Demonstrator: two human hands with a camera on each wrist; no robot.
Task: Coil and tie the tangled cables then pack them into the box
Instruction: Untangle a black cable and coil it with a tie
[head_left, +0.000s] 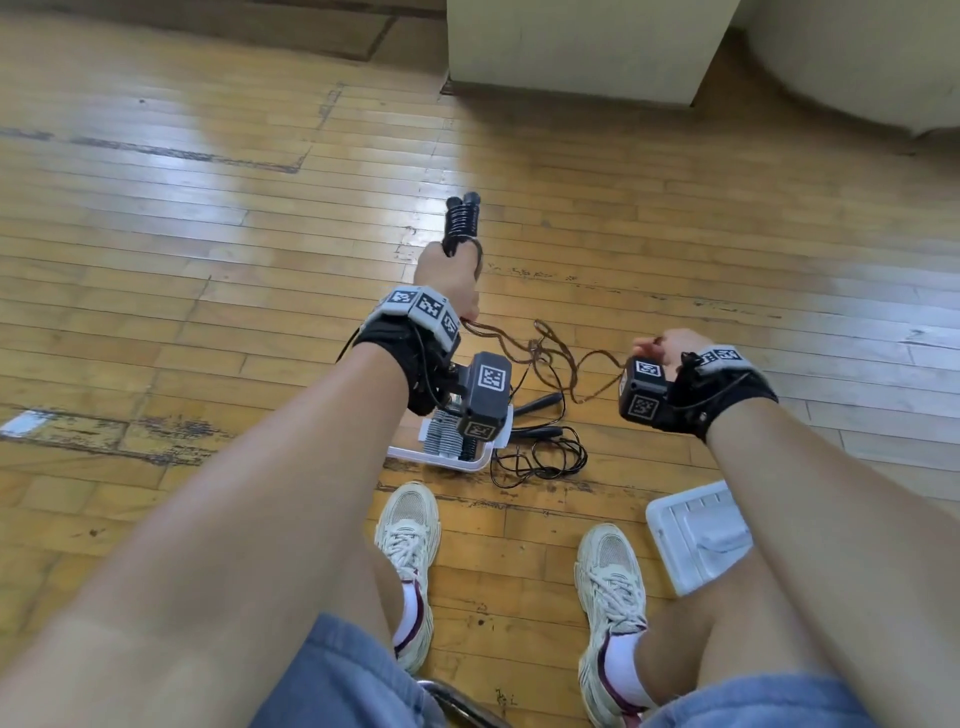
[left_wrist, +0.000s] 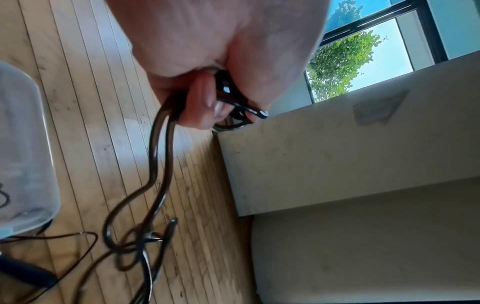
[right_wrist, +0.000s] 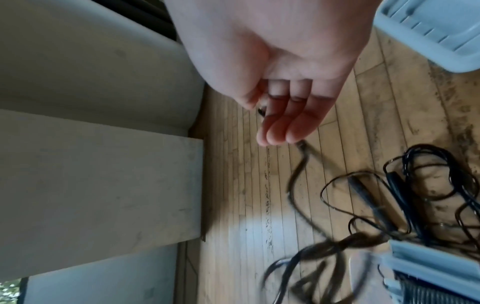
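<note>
A seated person's left hand (head_left: 449, 278) is raised, fingers curled tight around a wound bundle of black cable (head_left: 462, 221). Its loose brown tail sags across to the right hand (head_left: 662, 349), pinched at thumb and fingertips. On the wooden floor (head_left: 208, 208) below, a white box (head_left: 447, 460) holds coiled cables beside a black tangle (head_left: 540, 457)

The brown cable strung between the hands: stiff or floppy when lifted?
Probably floppy: the brown cable sags in wavy loops between the left hand and right hand. Likely light, since a loose pinch seems to hold it. Apt to snag.
</note>
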